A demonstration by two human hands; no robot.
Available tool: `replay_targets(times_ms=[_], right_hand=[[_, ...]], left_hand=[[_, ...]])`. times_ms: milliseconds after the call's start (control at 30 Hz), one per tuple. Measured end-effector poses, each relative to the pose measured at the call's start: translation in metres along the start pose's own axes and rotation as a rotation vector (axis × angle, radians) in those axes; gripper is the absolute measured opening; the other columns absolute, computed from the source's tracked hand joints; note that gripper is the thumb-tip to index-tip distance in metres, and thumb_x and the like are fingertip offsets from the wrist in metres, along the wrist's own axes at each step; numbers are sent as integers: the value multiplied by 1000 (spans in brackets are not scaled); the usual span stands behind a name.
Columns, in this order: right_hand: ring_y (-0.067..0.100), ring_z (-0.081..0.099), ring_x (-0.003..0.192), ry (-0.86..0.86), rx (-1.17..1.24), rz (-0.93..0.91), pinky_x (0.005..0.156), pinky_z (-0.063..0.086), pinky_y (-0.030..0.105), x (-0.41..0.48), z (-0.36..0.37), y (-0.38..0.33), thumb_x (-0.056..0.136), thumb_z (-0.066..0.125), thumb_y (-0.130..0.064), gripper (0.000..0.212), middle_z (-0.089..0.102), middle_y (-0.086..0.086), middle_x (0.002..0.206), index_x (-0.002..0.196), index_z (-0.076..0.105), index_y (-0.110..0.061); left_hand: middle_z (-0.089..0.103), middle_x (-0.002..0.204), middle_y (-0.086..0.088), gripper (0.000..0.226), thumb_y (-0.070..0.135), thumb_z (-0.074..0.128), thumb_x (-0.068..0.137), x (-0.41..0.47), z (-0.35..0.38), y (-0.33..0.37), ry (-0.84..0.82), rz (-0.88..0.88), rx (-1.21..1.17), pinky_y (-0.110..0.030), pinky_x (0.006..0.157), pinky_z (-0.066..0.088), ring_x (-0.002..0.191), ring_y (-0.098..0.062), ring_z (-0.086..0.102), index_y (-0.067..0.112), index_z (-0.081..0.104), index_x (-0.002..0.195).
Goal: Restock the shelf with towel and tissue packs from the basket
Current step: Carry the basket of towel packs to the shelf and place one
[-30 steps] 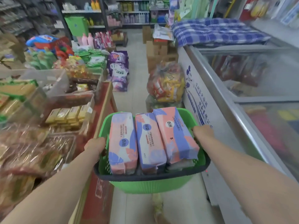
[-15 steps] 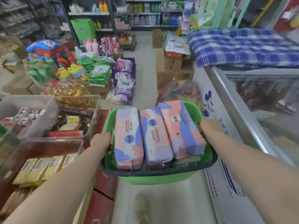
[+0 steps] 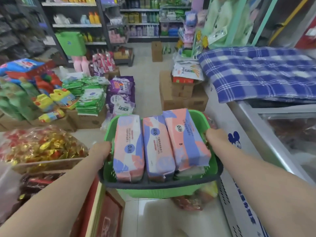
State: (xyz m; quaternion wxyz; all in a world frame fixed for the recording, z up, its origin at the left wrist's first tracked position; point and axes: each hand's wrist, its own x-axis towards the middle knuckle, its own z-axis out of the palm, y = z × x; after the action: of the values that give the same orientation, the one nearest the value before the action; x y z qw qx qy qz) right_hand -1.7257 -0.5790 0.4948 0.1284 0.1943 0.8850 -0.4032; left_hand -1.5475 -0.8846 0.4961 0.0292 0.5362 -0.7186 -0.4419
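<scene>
I carry a green plastic basket [image 3: 159, 191] with a dark rim at waist height in a shop aisle. My left hand [image 3: 102, 148] grips its left rim and my right hand [image 3: 215, 135] grips its right rim. Three pink-and-purple cotton towel packs lie side by side in it: the left pack [image 3: 128, 147], the middle pack [image 3: 158, 148] and the right pack [image 3: 185, 139]. A pale pack shows under the right one. Shelves [image 3: 142, 23] with bottles stand at the far end of the aisle.
A chest freezer [image 3: 253, 134] with a blue plaid cloth [image 3: 256, 72] runs along the right. Candy bins [image 3: 42, 147] line the left counter. Stacked cartons [image 3: 181, 94], purple bags [image 3: 121, 94] and green packs [image 3: 89, 96] crowd the floor ahead, leaving a narrow aisle.
I have walked forward along the aisle with the basket. The snack bins on the left slid behind me, and the floor stacks and far shelves came closer. Both hands keep their grip.
</scene>
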Motion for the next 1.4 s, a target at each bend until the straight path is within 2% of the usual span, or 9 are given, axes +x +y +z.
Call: replay_targets(times_ms=[100,233,433,533,733,900,1100,1267,1400], right_hand=[[36,61,100,-11,16,-31,80,48,34,25,18,-39,81,50,-23,44,64,18,115,117,60,-1],[35,61,106,-6,11,-63,88,48,33,63,43,-92,86,51,-24,42,63,16,119,120,60,-1],[35,62,96,-84,-67,-86,71,43,30,126,77,-165,85,52,-22,39,64,18,112,115,61,2],[35,62,94,-126,-91,-100,71,46,31,154,90,-203,86,49,-19,38,63,19,114,116,60,2],[28,56,73,-165,-127,-195,67,43,29,200,116,-273,85,49,-15,34,61,15,102,114,58,2],[26,54,69,-181,-122,-238,66,45,30,229,148,-316,85,48,-15,39,58,15,98,119,55,2],[25,52,65,-186,-99,-190,57,40,28,261,199,-361,83,49,-14,39,61,15,101,117,55,3],[22,50,59,-176,-97,-130,65,43,29,291,251,-414,85,50,-17,26,60,12,82,102,60,1],[23,53,59,-174,-109,-103,61,43,28,312,288,-460,84,49,-16,19,56,10,70,90,59,-1]], left_hand=[[44,64,-10,29,11,43,94,36,4,26,3,-36,-73,-27,52,33,55,-20,41,4,46,65],[49,68,-12,27,16,44,94,80,5,57,-8,-73,-91,-30,65,42,61,-24,47,2,50,71],[62,93,-22,23,19,46,93,148,4,106,18,-135,-142,-40,78,50,83,-34,60,4,55,79],[58,80,-19,16,11,48,92,175,3,141,23,-160,-150,-32,61,45,66,-29,55,-2,57,90],[52,72,-12,15,11,48,91,225,2,190,79,-174,-163,-29,50,40,59,-26,51,-2,52,98],[47,68,-10,20,10,45,92,272,3,215,138,-168,-165,-29,49,38,55,-24,46,2,47,74],[46,66,-9,25,12,46,91,348,1,243,148,-159,-153,-27,52,38,54,-22,44,6,44,67],[52,66,-14,27,17,47,90,428,-8,270,119,-175,-95,-36,79,50,60,-25,52,0,51,69],[61,103,-20,32,25,47,85,502,-18,292,73,-173,15,-44,93,50,101,-38,59,-2,56,100]])
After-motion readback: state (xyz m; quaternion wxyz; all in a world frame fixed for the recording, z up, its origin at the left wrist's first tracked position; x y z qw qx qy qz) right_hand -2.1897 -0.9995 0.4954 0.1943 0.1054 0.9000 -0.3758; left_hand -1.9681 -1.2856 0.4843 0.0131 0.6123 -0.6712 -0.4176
